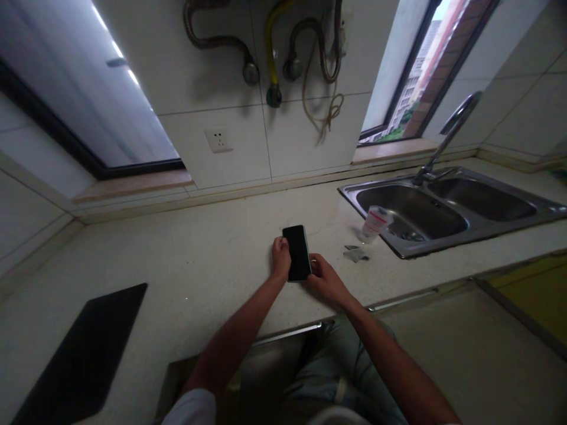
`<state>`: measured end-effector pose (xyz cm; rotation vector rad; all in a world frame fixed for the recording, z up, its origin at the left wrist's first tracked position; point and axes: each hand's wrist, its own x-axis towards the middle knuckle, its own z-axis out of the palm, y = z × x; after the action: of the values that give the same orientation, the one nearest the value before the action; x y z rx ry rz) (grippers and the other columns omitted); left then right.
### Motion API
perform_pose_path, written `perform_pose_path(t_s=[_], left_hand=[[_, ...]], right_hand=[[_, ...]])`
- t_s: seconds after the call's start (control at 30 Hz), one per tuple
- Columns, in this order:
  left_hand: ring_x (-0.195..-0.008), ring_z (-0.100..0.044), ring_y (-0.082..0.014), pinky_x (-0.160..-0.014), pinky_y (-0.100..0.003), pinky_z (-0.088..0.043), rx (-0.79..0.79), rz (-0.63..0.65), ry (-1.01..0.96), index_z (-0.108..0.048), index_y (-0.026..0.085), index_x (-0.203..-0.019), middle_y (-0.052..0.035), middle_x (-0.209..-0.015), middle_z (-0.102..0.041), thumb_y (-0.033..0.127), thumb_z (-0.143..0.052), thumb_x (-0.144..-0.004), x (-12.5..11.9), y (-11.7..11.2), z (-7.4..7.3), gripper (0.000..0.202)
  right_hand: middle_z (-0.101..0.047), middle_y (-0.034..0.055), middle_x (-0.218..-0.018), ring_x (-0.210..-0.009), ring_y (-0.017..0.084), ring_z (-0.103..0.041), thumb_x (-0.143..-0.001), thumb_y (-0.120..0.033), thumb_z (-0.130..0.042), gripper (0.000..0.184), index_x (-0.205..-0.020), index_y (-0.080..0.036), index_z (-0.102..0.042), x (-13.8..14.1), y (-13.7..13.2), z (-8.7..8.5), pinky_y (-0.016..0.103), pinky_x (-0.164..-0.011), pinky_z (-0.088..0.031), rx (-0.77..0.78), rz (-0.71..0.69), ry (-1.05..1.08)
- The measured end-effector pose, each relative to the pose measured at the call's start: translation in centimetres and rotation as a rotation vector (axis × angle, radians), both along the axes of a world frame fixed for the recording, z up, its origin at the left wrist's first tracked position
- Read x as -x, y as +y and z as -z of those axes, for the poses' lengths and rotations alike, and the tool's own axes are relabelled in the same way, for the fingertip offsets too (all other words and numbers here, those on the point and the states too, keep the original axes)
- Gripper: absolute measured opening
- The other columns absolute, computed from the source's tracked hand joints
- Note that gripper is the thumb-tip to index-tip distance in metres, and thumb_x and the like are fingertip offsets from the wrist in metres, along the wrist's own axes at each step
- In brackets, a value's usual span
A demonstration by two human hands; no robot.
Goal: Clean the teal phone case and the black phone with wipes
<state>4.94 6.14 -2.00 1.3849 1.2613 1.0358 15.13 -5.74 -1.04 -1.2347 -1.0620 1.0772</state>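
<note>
A black smartphone (297, 252) with a dark screen is held over the pale kitchen counter (199, 265), between both hands. My left hand (280, 258) grips its left edge with fingers curled. My right hand (326, 280) holds the lower right corner, fingers closed around it. Both forearms reach in from the bottom of the view.
A clear plastic cup (374, 223) with a red label stands by the left rim of a double steel sink (447, 203) with a tall faucet (447, 136). A small foil wrapper (355, 254) lies near the cup. A black cooktop (84, 354) is at the lower left. A wall socket (218, 140) and hoses are behind.
</note>
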Motion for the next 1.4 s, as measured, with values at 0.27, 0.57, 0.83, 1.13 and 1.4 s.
perform_pose_path(t_s=[0.27,0.57,0.83,1.13,1.4], left_hand=[[-0.071,-0.049,-0.0146,-0.068,-0.024,-0.042,0.053,-0.055,-0.079,-0.039,0.024,-0.077,0.0021,-0.075,-0.049,0.032,-0.035,-0.093,0.0,0.0,-0.8,0.018],[-0.090,-0.067,-0.0265,-0.084,-0.040,-0.053,0.631,0.442,-0.583,-0.063,0.015,-0.100,-0.0128,-0.090,-0.070,0.063,-0.048,-0.088,0.9,0.2,-2.7,0.052],[-0.102,-0.070,-0.0297,-0.090,-0.043,-0.053,0.960,0.730,-0.778,-0.062,0.003,-0.116,-0.0218,-0.104,-0.072,0.059,-0.035,-0.095,1.5,0.5,-2.8,0.066],[-0.094,-0.070,-0.0273,-0.085,-0.047,-0.055,0.728,0.410,-0.846,-0.064,0.016,-0.110,-0.0149,-0.103,-0.073,0.055,-0.045,-0.088,1.5,0.8,-2.4,0.049],[-0.078,-0.070,-0.0233,-0.076,-0.038,-0.056,0.762,0.479,-0.703,-0.069,0.010,-0.103,-0.0155,-0.093,-0.073,0.059,-0.046,-0.090,1.9,0.3,-3.0,0.056]], right_hand=[[-0.073,0.0003,-0.080,-0.068,0.017,-0.063,-0.066,-0.011,-0.062,0.042,-0.106,-0.022,-0.057,-0.5,0.5,-1.5,0.027,-0.063,-0.048,-0.004,-0.058,-0.229],[-0.074,0.0000,-0.082,-0.069,0.017,-0.068,-0.061,-0.025,-0.081,0.049,-0.104,-0.023,-0.057,-1.1,0.7,-0.5,0.030,-0.069,-0.053,0.049,-0.099,0.243],[-0.072,0.0006,-0.081,-0.069,0.016,-0.067,-0.062,-0.029,-0.085,0.040,-0.096,-0.020,-0.068,-0.7,0.0,-1.1,0.031,-0.068,-0.056,0.121,-0.064,0.509],[-0.073,0.0080,-0.109,-0.097,0.022,-0.070,-0.070,-0.042,-0.084,0.040,-0.102,-0.023,-0.069,-0.9,-1.2,0.7,0.042,-0.093,-0.055,-0.009,0.260,0.443],[-0.074,0.0048,-0.094,-0.081,0.019,-0.069,-0.072,-0.044,-0.081,0.034,-0.096,-0.023,-0.071,-0.9,-1.9,1.2,0.039,-0.084,-0.054,-0.004,0.152,0.281]])
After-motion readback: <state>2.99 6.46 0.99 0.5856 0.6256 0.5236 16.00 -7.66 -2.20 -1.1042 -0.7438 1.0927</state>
